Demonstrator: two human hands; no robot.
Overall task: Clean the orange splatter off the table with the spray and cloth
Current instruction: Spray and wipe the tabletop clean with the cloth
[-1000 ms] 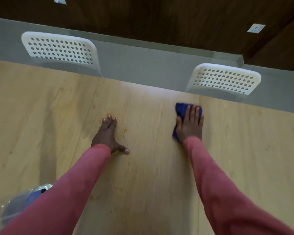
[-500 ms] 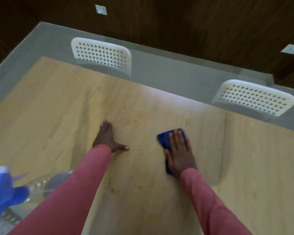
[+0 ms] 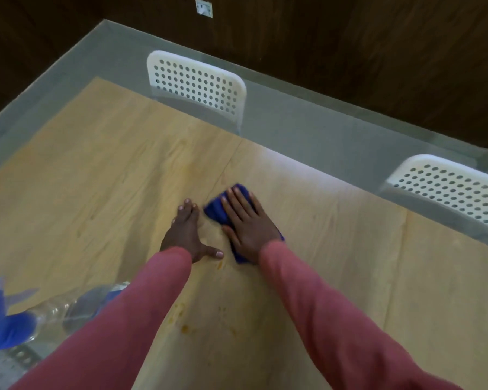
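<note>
The right hand (image 3: 250,226) is lying flat with its fingers straight and slightly fanned, pressing a folded dark blue cloth (image 3: 219,211) down onto the light wood-grain desk (image 3: 96,187). The cloth is showing beyond the fingertips at the far side, to the left of the fingers, and again beneath the heel of the palm. The left hand (image 3: 185,230) is resting palm-down on the bare desk just beside it, fingers straight and close together and thumb stretched out to the right, holding nothing. Both arms are wearing dusty pink long sleeves (image 3: 321,305).

Small orange splatter spots (image 3: 185,328) are sitting on the desk between the two forearms, nearer the person than the cloth, and one more orange fleck (image 3: 219,266) is lying just below the left thumb. A faint yellowish smear is showing on the wood beyond the left fingertips.

A clear plastic spray bottle with a blue trigger head (image 3: 51,311) is lying at the lower left edge, partly hidden by the left sleeve and blurred.

Beyond the desk's far edge, a grey floor (image 3: 307,122) is running along a dark wooden wall (image 3: 350,38), and two white perforated plastic chair backs are standing there: one (image 3: 196,80) opposite the hands, the other (image 3: 448,187) at the right. A small white wall socket (image 3: 203,7) is showing on the wall above.
</note>
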